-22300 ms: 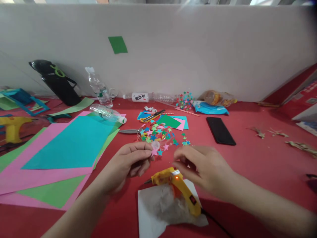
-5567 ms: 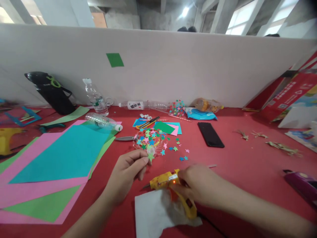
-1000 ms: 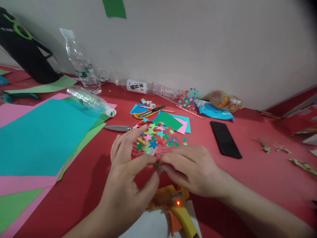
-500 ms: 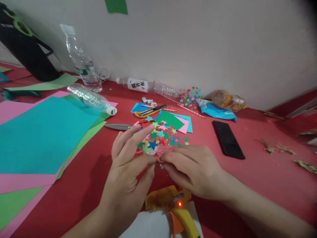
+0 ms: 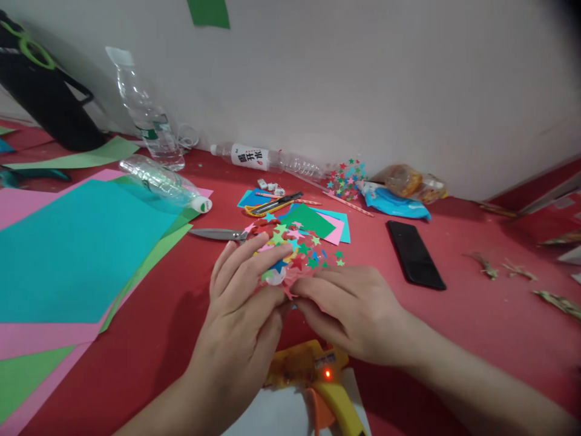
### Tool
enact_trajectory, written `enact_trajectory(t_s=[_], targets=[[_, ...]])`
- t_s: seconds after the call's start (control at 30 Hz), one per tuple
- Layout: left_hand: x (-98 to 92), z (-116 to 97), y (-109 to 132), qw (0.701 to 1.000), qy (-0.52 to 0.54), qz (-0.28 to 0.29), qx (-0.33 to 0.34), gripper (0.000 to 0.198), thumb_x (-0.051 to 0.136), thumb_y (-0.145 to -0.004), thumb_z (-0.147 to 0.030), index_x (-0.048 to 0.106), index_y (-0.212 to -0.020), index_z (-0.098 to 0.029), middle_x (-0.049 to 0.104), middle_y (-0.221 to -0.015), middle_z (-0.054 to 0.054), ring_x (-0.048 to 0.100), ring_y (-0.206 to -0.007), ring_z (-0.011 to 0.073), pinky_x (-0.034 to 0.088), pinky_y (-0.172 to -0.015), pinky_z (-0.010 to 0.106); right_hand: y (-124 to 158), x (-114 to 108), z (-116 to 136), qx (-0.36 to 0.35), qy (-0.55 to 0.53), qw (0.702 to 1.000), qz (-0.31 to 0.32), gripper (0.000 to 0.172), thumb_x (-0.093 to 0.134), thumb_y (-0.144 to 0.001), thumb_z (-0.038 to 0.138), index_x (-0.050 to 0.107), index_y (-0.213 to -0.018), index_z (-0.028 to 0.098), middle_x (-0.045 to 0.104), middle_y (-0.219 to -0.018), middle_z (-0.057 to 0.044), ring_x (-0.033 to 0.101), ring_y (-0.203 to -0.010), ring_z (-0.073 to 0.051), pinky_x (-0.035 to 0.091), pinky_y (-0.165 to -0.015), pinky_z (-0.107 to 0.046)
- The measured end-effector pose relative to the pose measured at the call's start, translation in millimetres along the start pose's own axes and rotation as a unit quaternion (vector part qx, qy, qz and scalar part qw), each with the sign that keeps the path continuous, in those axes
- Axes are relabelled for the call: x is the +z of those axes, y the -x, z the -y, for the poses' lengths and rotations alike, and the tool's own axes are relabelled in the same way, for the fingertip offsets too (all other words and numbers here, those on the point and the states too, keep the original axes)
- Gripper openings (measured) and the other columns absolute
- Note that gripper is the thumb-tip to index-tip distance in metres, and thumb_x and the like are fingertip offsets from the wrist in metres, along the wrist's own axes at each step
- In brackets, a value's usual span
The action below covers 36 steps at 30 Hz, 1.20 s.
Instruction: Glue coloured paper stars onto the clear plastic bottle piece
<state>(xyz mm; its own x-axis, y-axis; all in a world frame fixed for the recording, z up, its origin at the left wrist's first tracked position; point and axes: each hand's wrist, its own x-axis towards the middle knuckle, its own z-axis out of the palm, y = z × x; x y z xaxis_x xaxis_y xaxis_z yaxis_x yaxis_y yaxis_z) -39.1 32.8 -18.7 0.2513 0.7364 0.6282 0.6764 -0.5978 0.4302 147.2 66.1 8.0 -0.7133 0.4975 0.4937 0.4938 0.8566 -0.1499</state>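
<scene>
Surface: a red table point(image 5: 454, 315) runs up against a plain white partition point(image 5: 363, 79). A green paper square point(image 5: 209, 12) is stuck on the partition at twelve o'clock.
Sheets: teal, pink and green coloured paper point(image 5: 82, 248) lies fanned out at nine o'clock from the hands.
Bottles: one clear bottle point(image 5: 145, 115) stands upright by the partition. Another, a fallen bottle point(image 5: 163, 181), lies across the far corner of the sheets.
Scissors: the scissors point(image 5: 218, 233) lie flat at eleven o'clock, just beyond the left fingertips.
Left hand: the left hand point(image 5: 245, 315) has its fingers stretched and a little spread over the top of the piece, the thumb closing in below.
Star piece: the star-covered piece point(image 5: 295, 251) sits between the two hands at twelve o'clock from the wrists, low over the table.
Glue gun: the yellow glue gun point(image 5: 318, 381) rests at six o'clock on white paper point(image 5: 281, 418), its small red lamp glowing.
Right hand: the right hand point(image 5: 358, 309) has its fingers bunched, the tips nipping the near edge of the piece.
Phone: a black phone point(image 5: 415, 254) lies face down at two o'clock, well apart.
</scene>
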Motion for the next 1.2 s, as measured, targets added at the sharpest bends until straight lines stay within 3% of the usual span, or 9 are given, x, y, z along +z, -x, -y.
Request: enact_trajectory(t_s=[0.4, 0.73, 0.93, 1.2], targets=[[-0.1, 6.9, -2.2, 1.000, -0.024, 0.009, 0.005, 0.023, 0.053, -0.081, -0.004, 0.060, -0.090, -0.024, 0.045, -0.145, 0.007, 0.036, -0.139, 0.0321, 0.027, -0.112, 0.065, 0.6, 2.1, 1.1, -0.003, 0.019, 1.000, -0.014, 0.020, 0.046, -0.096, 0.017, 0.065, -0.093, 0.013, 0.073, -0.076, -0.002, 0.065, -0.066, -0.012, 0.046, -0.060, -0.023], [0.4, 2.9, -0.4, 0.999, -0.052, -0.003, 0.013, 0.029, 0.052, -0.079, 0.001, 0.063, -0.085, -0.025, 0.045, -0.146, 0.002, 0.032, -0.142, 0.0303, 0.017, -0.118, 0.063, 1.1, 2.2, 0.7, 0.005, 0.027, 1.000, 0.003, 0.023, 0.044, -0.096, 0.018, 0.066, -0.091, 0.014, 0.070, -0.073, -0.001, 0.062, -0.063, -0.012, 0.043, -0.056, -0.024], [-0.2, 2.3, 1.0, 0.998, -0.066, -0.003, 0.007, 0.019, 0.056, -0.082, -0.009, 0.065, -0.090, -0.025, 0.049, -0.143, 0.005, 0.038, -0.139, 0.0317, 0.021, -0.118, 0.062, 2.5, 3.1, -0.3, 0.016, 0.019, 1.000, 0.002, 0.021, 0.045, -0.096, 0.018, 0.066, -0.092, 0.014, 0.068, -0.073, -0.002, 0.060, -0.062, -0.012, 0.043, -0.056, -0.024], [-1.3, -0.6, 0.3, 0.997, -0.070, -0.010, 0.015, 0.020, 0.058, -0.080, -0.007, 0.067, -0.089, -0.022, 0.051, -0.142, 0.007, 0.040, -0.138, 0.0319, 0.021, -0.119, 0.059, 2.8, 3.7, 0.9, 0.023, 0.001, 1.000, 0.009, 0.023, 0.043, -0.095, 0.017, 0.065, -0.088, 0.014, 0.065, -0.069, -0.001, 0.055, -0.059, -0.012, 0.041, -0.055, -0.023]])
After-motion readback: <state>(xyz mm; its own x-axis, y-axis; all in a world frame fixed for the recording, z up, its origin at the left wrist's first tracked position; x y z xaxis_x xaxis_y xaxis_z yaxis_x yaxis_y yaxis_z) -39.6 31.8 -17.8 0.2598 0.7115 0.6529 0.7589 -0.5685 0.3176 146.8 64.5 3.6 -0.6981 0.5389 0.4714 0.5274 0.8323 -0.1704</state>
